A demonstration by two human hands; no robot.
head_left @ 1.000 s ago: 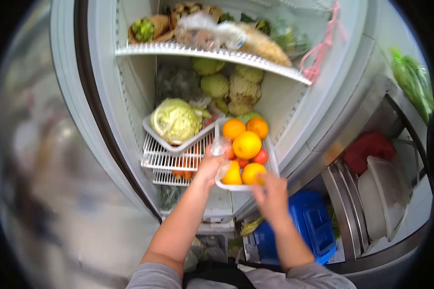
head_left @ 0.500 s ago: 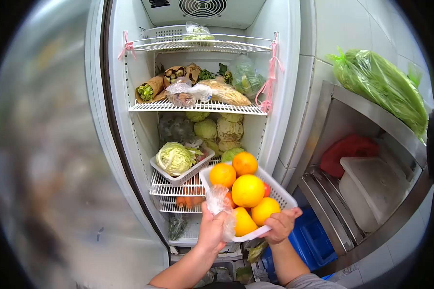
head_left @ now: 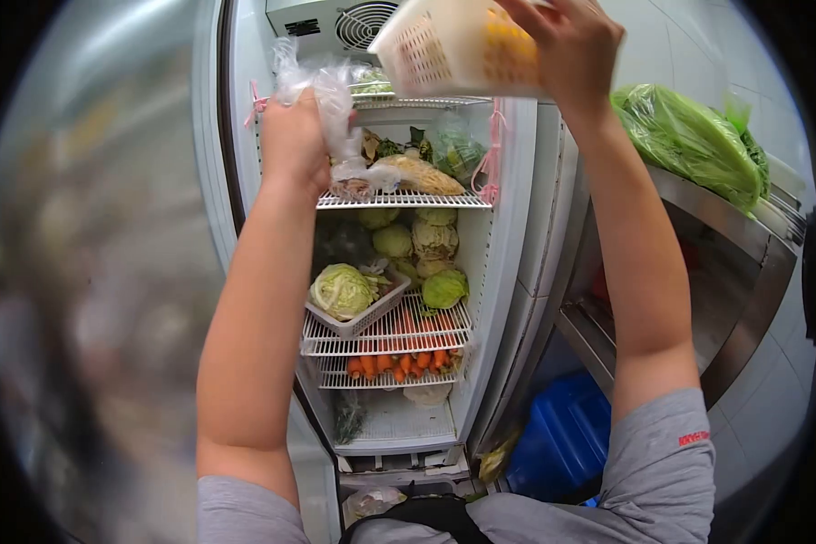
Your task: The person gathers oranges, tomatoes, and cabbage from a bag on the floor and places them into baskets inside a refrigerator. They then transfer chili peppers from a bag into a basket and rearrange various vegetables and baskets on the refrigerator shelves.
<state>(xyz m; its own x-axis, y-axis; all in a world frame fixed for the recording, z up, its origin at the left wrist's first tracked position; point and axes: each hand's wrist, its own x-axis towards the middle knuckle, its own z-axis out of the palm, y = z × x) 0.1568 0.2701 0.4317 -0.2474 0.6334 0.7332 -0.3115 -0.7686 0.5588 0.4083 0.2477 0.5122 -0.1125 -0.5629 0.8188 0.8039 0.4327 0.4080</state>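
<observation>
My left hand is raised before the upper shelves of an open fridge, fingers closed around a crumpled clear plastic bag. High at the top edge, my right hand grips the far side of a white plastic basket. Orange fruit shows through the basket's holes; its upper part is cut off by the frame. Just behind the basket runs the top wire shelf. Beneath my left hand, a bagged pale bundle lies on the second shelf.
A grey basket with a cut cabbage and a loose green cabbage sit on a lower shelf, above carrots. The door stands at left. Bagged greens lie on a steel rack at right.
Both hands have risen from waist level to the fridge top. My left hand has left the basket's edge, taking the plastic bag along; my right hand has lifted the basket of oranges.
</observation>
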